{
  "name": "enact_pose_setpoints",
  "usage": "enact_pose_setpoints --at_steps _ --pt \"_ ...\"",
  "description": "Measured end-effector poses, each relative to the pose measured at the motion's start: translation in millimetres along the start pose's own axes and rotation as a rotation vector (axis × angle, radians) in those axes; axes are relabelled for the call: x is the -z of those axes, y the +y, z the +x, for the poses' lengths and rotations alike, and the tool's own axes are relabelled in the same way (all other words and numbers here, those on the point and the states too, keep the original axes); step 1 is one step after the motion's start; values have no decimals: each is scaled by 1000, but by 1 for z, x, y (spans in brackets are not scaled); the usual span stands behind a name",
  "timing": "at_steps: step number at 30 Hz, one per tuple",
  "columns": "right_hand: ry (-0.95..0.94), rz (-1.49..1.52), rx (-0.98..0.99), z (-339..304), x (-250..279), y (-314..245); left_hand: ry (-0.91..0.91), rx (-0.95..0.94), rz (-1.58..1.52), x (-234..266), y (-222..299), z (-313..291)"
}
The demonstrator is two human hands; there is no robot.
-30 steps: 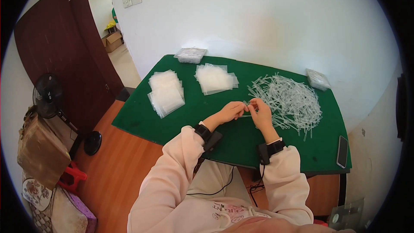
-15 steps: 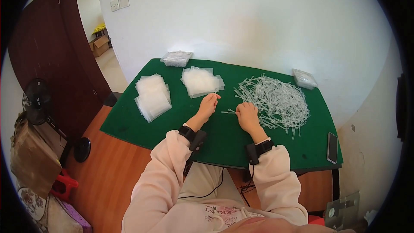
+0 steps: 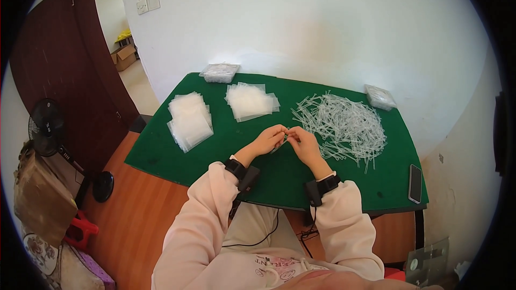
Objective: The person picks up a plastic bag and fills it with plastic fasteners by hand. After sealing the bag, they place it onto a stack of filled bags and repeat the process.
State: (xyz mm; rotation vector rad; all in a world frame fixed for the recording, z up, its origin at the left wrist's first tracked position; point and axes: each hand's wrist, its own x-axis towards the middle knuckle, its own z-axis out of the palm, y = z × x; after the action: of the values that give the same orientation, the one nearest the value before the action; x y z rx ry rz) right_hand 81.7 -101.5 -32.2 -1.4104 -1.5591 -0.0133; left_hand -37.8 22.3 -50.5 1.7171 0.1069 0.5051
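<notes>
My left hand (image 3: pixel 270 139) and my right hand (image 3: pixel 305 146) meet fingertip to fingertip over the middle of the green-covered table (image 3: pixel 269 180). Both are closed, pinching a few thin clear plastic sticks (image 3: pixel 276 149) that show partly below the left fingers. Fingers hide how many there are. Just right of my right hand spreads a large heap of clear plastic sticks (image 3: pixel 349 126), some with a rounded end. Beyond my left hand lies a fanned stack of clear plastic bags (image 3: pixel 250 102). A second stack of bags (image 3: pixel 191 121) lies farther left.
At the far edge stand a clear packed bundle (image 3: pixel 220 72) on the left and another clear pack (image 3: pixel 380 98) on the right. A phone (image 3: pixel 414 183) lies by the right edge. Black devices (image 3: pixel 322 187) with cables are strapped to my wrists. A white wall borders the table's far side.
My left hand has come right and nearer, away from the bag stack, to meet my right hand. The right hand has shifted slightly left, and the sticks are now between both.
</notes>
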Motion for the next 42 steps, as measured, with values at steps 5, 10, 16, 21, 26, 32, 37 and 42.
enact_pose_setpoints --at_steps 5,10,16,21,26,32,37,42 --pt "94 -25 -73 1 1 2 17 30 18 1 2 1" --pt "139 19 -103 2 -2 2 -26 40 -4 3 0 0" --pt "173 13 -130 1 -2 14 -96 131 -34 2 4 0" --pt "94 29 -231 1 0 13 -82 130 -80 3 4 0" --pt "192 -592 -176 -2 12 24 31 66 -97 6 2 1" --pt "-69 -807 -404 -7 14 42 193 15 -146 9 0 3" --pt "-72 -883 -460 -6 12 45 230 101 -126 9 -1 4" --pt "16 -887 -391 -6 13 38 284 194 -206 14 -2 4"
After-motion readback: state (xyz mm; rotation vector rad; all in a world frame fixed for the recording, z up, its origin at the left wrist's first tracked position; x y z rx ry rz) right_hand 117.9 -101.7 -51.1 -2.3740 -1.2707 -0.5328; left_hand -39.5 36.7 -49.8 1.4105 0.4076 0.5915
